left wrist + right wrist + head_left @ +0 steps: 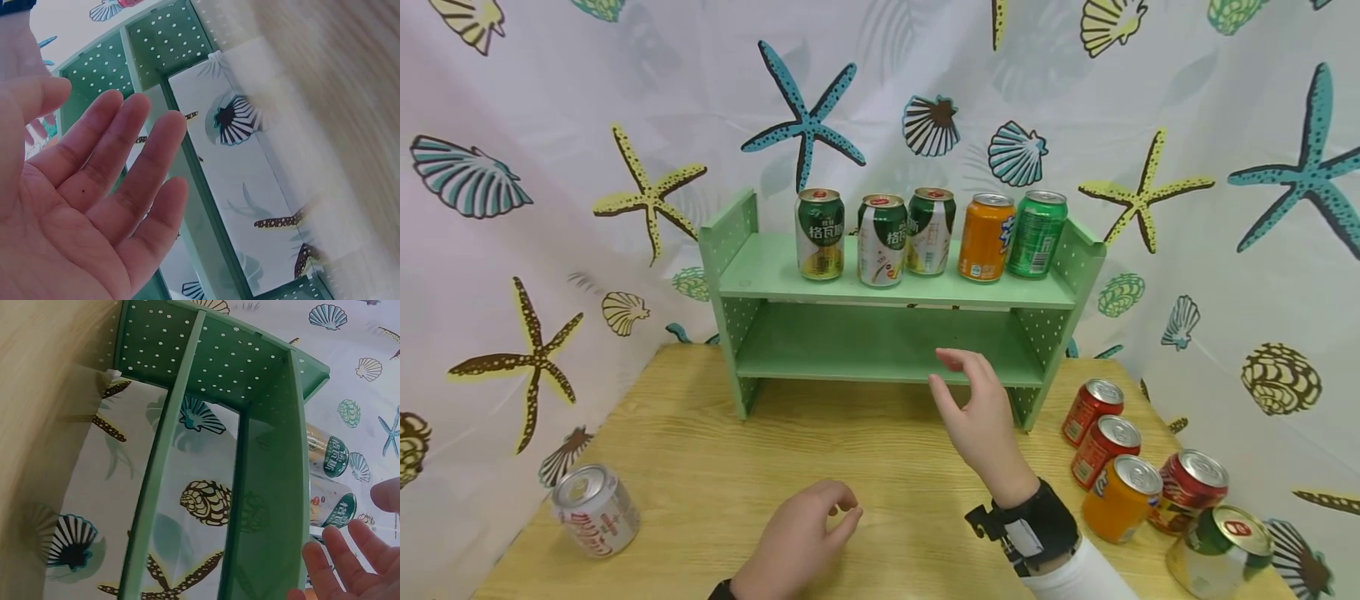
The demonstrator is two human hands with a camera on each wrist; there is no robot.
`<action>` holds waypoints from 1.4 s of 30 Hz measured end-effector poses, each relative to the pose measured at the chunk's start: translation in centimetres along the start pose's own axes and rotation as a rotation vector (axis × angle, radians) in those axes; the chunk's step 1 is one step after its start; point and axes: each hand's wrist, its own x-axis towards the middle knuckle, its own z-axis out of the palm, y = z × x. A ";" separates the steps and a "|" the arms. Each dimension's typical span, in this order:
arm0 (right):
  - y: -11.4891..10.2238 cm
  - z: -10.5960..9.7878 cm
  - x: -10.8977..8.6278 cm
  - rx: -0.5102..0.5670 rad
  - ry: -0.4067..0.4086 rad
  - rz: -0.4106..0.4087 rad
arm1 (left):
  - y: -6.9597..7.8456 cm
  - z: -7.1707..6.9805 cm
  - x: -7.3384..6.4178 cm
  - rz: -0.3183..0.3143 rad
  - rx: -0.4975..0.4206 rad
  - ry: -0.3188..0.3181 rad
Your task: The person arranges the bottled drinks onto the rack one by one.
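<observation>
My left hand (805, 532) over the table (700, 467), right hand (983, 421) facing the green shelf (880, 340); both empty, fingers loosely bent, thumbs apart. Five cans (882, 243) stand on its upper level: probably slippery, dentable, best gripped round the middle.

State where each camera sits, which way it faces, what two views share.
Head: head-worn, facing forward and down at the green shelf; left hand, right hand show.
Left wrist: on that wrist, facing the shelf; left hand, part of right hand.
Right wrist: on that wrist, facing the shelf; part of right hand.
Head and right wrist share cans on top.
</observation>
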 end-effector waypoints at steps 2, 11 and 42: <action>0.2 0.0 -0.5 0.003 -0.008 0.022 | 0.0 -0.2 0.0 -0.005 0.015 0.013; 1.3 0.2 -2.1 0.016 0.000 0.063 | -0.4 -1.0 -0.5 -0.040 0.029 0.030; 2.2 0.4 -4.1 0.014 0.002 0.121 | -9.5 -11.6 -3.0 -0.073 0.288 0.707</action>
